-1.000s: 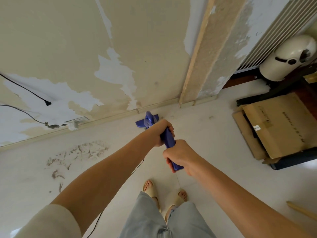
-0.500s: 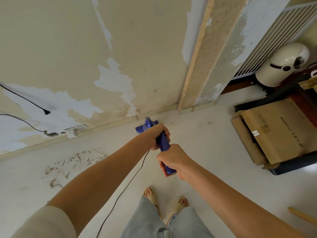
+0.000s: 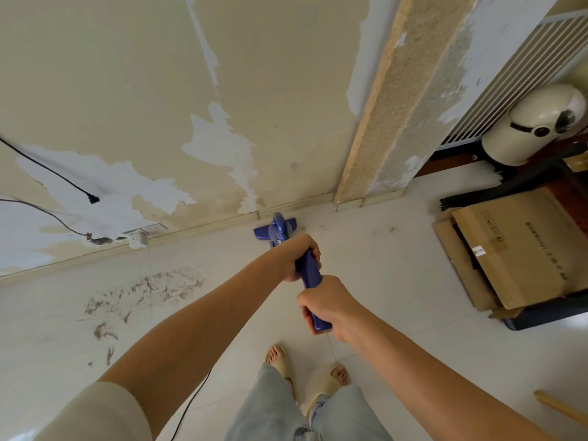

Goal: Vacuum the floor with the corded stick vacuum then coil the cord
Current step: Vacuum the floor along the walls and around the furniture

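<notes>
The pale tiled floor fills the lower view and meets a peeling wall along a skirting line toward 12 o'clock, with a scuffed dirty patch at about 9 o'clock of the hands. Cardboard boxes lie well apart at 3 o'clock. The blue stick vacuum runs from the hands toward 12 o'clock, its head on the floor just beside the skirting. The left hand grips the shaft ahead, fingers curled tight round it; the right hand grips the handle end nearer the body, fingers likewise clamped on it. The black cord trails across the floor toward 7 o'clock, under the left arm. This looks like the vacuuming step, with the stroke at its far reach against the wall; coiling has not begun. The next move probably calls for drawing the head back and steering it toward 9 o'clock onto the dirty patch, keeping the cord clear of the feet.
</notes>
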Demonstrator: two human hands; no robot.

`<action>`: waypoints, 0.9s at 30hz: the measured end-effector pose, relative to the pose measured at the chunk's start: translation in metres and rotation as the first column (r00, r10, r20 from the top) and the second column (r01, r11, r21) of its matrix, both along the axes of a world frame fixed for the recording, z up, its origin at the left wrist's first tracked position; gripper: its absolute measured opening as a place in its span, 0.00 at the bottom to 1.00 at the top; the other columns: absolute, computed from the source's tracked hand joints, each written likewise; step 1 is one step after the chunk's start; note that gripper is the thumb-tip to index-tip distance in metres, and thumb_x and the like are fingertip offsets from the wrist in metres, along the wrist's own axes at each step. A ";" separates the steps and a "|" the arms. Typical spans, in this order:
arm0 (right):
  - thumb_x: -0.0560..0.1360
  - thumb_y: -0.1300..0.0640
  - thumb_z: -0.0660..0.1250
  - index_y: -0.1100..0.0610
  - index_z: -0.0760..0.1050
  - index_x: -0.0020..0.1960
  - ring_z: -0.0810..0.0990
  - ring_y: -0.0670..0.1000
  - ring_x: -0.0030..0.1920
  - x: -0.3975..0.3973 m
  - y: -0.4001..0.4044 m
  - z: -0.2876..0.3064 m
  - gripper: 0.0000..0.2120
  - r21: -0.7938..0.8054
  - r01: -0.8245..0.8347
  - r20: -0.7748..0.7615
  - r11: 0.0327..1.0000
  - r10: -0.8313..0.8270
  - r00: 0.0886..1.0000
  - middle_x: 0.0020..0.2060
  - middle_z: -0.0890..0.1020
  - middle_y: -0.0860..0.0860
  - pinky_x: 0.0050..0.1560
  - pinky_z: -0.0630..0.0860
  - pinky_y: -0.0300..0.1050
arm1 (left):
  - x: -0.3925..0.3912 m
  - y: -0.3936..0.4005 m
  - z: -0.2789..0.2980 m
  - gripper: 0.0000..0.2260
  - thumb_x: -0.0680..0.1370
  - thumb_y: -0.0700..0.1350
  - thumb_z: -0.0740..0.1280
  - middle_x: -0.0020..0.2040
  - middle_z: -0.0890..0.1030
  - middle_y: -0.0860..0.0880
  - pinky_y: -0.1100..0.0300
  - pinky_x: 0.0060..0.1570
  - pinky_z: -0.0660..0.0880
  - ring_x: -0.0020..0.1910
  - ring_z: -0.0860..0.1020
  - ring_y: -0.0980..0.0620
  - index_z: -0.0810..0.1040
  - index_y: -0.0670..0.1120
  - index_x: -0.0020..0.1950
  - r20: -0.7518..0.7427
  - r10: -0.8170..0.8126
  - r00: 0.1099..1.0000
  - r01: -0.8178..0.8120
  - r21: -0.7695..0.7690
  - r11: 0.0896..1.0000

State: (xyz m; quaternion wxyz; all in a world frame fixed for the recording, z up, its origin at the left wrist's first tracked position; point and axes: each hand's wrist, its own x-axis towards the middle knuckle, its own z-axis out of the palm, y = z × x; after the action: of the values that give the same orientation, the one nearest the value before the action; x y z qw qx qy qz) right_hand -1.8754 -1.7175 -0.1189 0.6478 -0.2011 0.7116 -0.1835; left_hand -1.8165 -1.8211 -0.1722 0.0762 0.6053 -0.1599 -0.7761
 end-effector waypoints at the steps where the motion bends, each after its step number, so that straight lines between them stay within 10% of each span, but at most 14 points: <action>1: 0.72 0.69 0.61 0.60 0.70 0.49 0.71 0.47 0.26 -0.001 -0.001 0.002 0.08 -0.002 -0.003 0.007 1.000 0.003 1.000 0.31 0.74 0.53 0.24 0.70 0.38 | 0.000 -0.001 0.000 0.11 0.74 0.32 0.60 0.23 0.71 0.48 0.62 0.32 0.70 0.27 0.68 0.53 0.68 0.43 0.33 -0.005 -0.003 1.000 0.003 -0.006 1.000; 27: 0.71 0.71 0.60 0.61 0.70 0.43 0.70 0.49 0.24 -0.032 -0.026 0.011 0.06 -0.004 -0.108 -0.080 0.994 0.108 0.991 0.28 0.73 0.55 0.23 0.70 0.37 | -0.025 -0.017 0.005 0.10 0.74 0.33 0.58 0.22 0.71 0.48 0.61 0.32 0.70 0.28 0.69 0.51 0.67 0.42 0.33 -0.020 0.029 0.999 -0.031 -0.073 0.997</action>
State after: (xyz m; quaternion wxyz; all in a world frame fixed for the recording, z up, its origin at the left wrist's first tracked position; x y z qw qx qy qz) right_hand -1.9069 -1.7438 -0.1083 0.6271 -0.2490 0.7241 -0.1428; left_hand -1.8418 -1.8382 -0.1671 0.1117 0.5970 -0.1784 -0.7741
